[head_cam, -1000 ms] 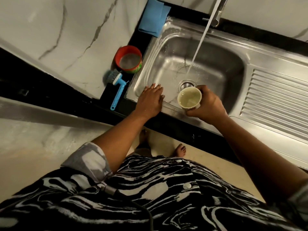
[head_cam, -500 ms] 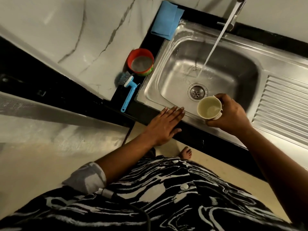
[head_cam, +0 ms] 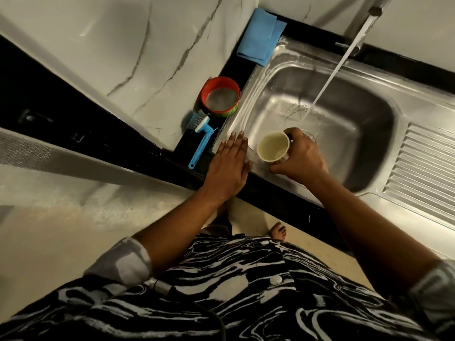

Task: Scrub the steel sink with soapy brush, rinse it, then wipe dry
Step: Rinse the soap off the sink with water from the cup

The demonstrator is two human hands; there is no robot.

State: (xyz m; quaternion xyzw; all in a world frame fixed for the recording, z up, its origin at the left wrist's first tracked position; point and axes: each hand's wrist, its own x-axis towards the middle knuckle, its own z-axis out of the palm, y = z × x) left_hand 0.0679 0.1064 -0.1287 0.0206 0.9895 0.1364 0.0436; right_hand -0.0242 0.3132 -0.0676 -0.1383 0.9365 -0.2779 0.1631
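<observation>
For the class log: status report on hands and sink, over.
Left hand open, flat on front rim of sink. Right hand grips cup above it. Tap water running in; brush and blue cloth lie on counter. Nothing blocking.

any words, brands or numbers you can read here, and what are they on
There is no text that can be read.
red tub: a green printed band runs low on its side, too blurred to read.
cup, brush, blue cloth: no marks show.
</observation>
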